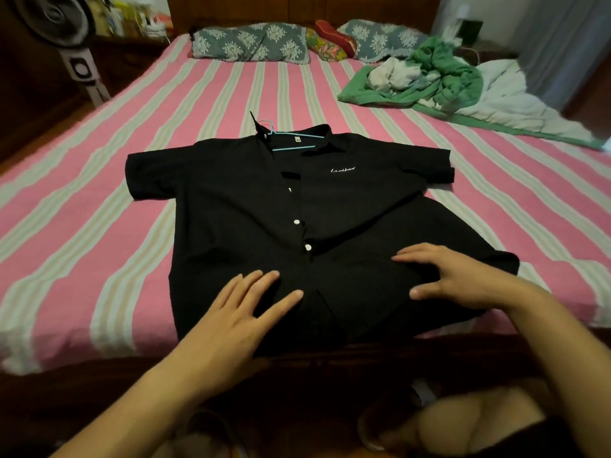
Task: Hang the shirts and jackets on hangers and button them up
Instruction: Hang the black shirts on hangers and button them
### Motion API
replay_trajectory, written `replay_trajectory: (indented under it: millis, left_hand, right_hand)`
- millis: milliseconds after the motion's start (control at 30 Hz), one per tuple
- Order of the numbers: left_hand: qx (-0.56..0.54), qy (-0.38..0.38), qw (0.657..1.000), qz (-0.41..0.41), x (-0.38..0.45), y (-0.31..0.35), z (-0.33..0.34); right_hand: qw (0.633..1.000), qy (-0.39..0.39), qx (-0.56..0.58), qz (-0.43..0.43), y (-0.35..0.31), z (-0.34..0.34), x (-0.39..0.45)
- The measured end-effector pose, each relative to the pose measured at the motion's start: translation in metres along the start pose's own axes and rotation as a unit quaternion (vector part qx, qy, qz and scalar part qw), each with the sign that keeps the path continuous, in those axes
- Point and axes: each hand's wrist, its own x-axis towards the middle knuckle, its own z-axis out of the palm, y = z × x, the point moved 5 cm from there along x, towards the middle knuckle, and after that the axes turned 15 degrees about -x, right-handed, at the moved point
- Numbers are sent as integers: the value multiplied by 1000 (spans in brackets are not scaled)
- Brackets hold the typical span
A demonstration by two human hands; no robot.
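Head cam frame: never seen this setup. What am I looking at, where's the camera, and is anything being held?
There is no machine here: a person works with two bare hands. The one picture comes from a wide-angle camera worn on the head, looking forward and down.

A black short-sleeved button-up shirt lies flat on a bed with a pink and pale striped cover. A light blue wire hanger sits inside its collar. White buttons show down the front.

The left hand and right hand both rest with spread fingers on the shirt's lower part. Neither grips anything.

A green crumpled pile of clothes and patterned grey pillows lie farther back.
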Motion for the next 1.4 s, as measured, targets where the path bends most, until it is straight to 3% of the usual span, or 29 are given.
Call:
replay_trajectory:
  millis: [100, 167, 233, 300, 433, 500, 533, 600, 667, 733, 800, 867, 933, 1000, 1033, 1167, 1300, 1400]
  left_hand:
    - [14, 85, 994, -72, -28, -13, 1]
    - [-1, 132, 987, -90, -45, -19, -1]
    - [-12, 167, 982, -89, -56, -21, -10]
    - [-22, 214, 974, -67, -60, -26, -26]
    - [-101, 242, 965, 14, -60, -29, -76]
    - [-141, 174, 975, 12, -62, -28, -94]
    - [-169, 106, 980, -30, -62, -31, -94]
    - [-144, -105, 975, -133, -67, -27, -76]
    - [-90, -292, 933, -189, -77, -16, -53]
    - [-89, -387, 895, -204, -79, -2, -43]
    - [-165, -336, 915, -150, -54, 9, -50]
    - [-340, -164, 918, -119, -11, 17, -65]
    - [-456, 38, 877, -148, 31, 11, -77]
    - [-487, 154, 837, -195, 65, -8, -70]
    - [-482, 173, 832, -214, 79, -19, -62]
    - [-392, 127, 873, -260, 103, -46, -36]
    - [-321, 128, 923, -170, 113, -41, -38]
    - [-212, 51, 966, -138, 127, -31, -39]
  right_hand:
    - [988, 155, -12, 5, 0, -7, -1]
    - [956, 287, -54, -15, -15, -8, -9]
    - [932, 360, -27, -34, -36, -5, -25]
    - [938, 344, 12, -33, -50, -3, -38]
    - [984, 165, -49, -50, -53, 0, -49]
    - [994, 69, -60, -61, -56, 1, -56]
    - [995, 17, -71, -64, -58, 5, -59]
    - [988, -83, -111, -65, -62, 15, -63]
    - [970, -188, -147, -47, -65, 27, -65]
    - [949, -249, -190, -41, -71, 25, -63]
    - [971, -164, -163, -59, -89, 8, -44]
    - [999, 12, -30, -37, -114, -12, -10]
    - [993, 116, 26, 18, -139, -15, 30]
    - [992, 105, 19, 71, -160, 1, 70]
    - [993, 78, 10, 92, -165, 11, 87]
    - [988, 37, 43, 147, -141, 18, 115]
    - [961, 34, 250, 116, -105, 20, 113]
    - [939, 30, 323, 115, -99, 20, 114]
